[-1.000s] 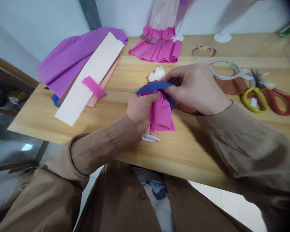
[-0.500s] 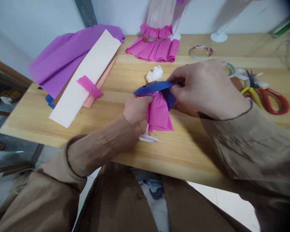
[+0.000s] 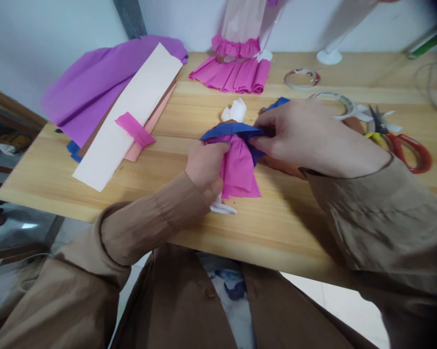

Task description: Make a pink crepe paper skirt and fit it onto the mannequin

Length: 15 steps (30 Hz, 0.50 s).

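My left hand [image 3: 206, 167] is closed around the side of a small figure dressed in a pink crepe paper skirt [image 3: 240, 169]. A white ruffled piece [image 3: 234, 111] tops the figure, and part of a white base [image 3: 223, 208] shows below my fingers. Across its middle runs a blue crepe paper strip [image 3: 233, 129], its left end under my left thumb and index finger. My right hand [image 3: 294, 133] pinches the same strip on the right side of the figure. Some blue paper shows behind my right knuckles. Brown material [image 3: 283, 166] lies partly hidden beneath that hand.
Purple crepe paper [image 3: 94, 82], a white paper strip [image 3: 131, 116] and a pink scrap [image 3: 134, 129] lie at left. A pleated pink piece [image 3: 233, 75] sits at the back. Tape rolls [image 3: 301, 79] and red-handled scissors [image 3: 409, 148] are at right, with a white stand [image 3: 329, 56] behind.
My right hand has shifted slightly, and more blue paper shows behind its knuckles. The left hand keeps its grip on the figure almost unmoved.
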Available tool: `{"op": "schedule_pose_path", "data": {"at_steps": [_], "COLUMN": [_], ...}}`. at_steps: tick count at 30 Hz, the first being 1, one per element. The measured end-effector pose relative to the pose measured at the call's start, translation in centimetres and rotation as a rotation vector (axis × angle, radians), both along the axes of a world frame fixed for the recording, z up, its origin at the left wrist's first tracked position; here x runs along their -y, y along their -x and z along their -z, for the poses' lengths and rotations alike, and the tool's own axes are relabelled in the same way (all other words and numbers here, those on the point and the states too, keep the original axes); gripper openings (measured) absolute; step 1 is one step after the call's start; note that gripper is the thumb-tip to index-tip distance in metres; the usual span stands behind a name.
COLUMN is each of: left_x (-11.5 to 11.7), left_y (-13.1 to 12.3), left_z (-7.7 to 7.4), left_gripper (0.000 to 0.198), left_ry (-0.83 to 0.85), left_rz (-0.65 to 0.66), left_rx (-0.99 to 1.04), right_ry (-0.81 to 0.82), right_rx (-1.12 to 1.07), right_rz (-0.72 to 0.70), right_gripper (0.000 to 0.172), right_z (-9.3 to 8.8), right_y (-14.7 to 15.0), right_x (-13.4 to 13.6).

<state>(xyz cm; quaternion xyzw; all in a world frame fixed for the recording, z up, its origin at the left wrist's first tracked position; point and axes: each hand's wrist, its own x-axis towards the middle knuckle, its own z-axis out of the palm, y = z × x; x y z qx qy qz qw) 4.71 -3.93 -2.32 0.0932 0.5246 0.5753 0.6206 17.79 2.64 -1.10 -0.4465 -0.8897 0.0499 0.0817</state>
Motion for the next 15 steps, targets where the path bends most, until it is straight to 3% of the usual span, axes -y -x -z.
{"op": "schedule_pose_path", "data": {"at_steps": [15], "left_x": [-0.40], "left_y": [0.08], "left_z": [0.17], "left_gripper": [0.025], "left_ry": [-0.023], "left_rz": [-0.100], "left_rx": [0.068], "right_ry": [0.019], "right_rx": [-0.033], "right_rz": [-0.008], "right_gripper": [0.026], "right_z": [-0.22], "right_y": [0.28], "right_x": [0.29]}}
